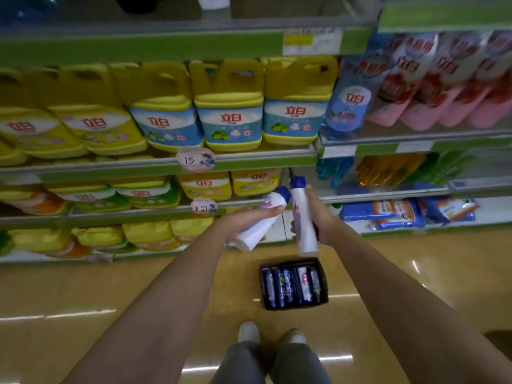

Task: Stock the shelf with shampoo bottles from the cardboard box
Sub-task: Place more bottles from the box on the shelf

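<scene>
My left hand grips a white shampoo bottle with a blue cap, tilted with its cap up and to the right. My right hand grips a second white bottle with a blue cap, held nearly upright. Both bottles are raised in front of the lower shelves, their caps almost touching. Below them on the floor stands the dark cardboard box, open, with several dark shampoo bottles lying side by side inside.
Green-edged shelves carry rows of yellow detergent jugs on the left and pink and blue refill pouches on the right. Price tags hang at the shelf edges. My shoes stand on the glossy tan floor just behind the box.
</scene>
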### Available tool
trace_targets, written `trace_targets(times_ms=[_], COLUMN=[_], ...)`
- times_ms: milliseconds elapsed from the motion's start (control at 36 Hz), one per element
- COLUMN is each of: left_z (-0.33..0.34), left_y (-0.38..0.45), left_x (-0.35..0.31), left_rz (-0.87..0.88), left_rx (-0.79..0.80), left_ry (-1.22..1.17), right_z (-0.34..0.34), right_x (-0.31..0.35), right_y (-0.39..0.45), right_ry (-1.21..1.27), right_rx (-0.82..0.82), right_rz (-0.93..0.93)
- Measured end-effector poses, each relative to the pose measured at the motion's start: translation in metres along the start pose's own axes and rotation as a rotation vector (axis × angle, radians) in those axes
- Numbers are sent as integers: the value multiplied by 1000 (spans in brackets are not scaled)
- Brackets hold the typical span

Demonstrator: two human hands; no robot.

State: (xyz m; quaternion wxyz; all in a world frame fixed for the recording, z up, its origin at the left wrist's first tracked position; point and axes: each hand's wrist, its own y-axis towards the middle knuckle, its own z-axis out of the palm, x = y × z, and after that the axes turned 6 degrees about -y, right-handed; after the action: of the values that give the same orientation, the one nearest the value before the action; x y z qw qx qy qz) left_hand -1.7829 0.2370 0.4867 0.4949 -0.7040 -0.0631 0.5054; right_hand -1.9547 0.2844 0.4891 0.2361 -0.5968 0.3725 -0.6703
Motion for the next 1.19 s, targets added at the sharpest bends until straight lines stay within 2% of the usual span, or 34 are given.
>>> trace_targets(times_ms=[278, 472, 639, 861, 1056, 1194], left_z=[13, 22, 32, 34, 35, 33], left_y=[-38, -63, -76, -85, -88, -96], left_x=[-62, -92, -116, -146, -161, -167], left_rz=[186, 206, 281, 356, 473, 543], left_rx=[0, 79, 43, 29, 2, -106], left_ry=[-195, -402, -378, -333, -390, -371], right_z=[-6, -8, -17, -31, -37, -43], right_x=[49, 80, 105, 131, 148, 159], right_y=[-50, -70, -92, -118, -131, -138], right_ry=[76, 77, -10, 17, 10, -30], right_rx=[81, 74, 34, 168, 209, 217], right_rz=[-194, -289, -314, -382, -466, -503])
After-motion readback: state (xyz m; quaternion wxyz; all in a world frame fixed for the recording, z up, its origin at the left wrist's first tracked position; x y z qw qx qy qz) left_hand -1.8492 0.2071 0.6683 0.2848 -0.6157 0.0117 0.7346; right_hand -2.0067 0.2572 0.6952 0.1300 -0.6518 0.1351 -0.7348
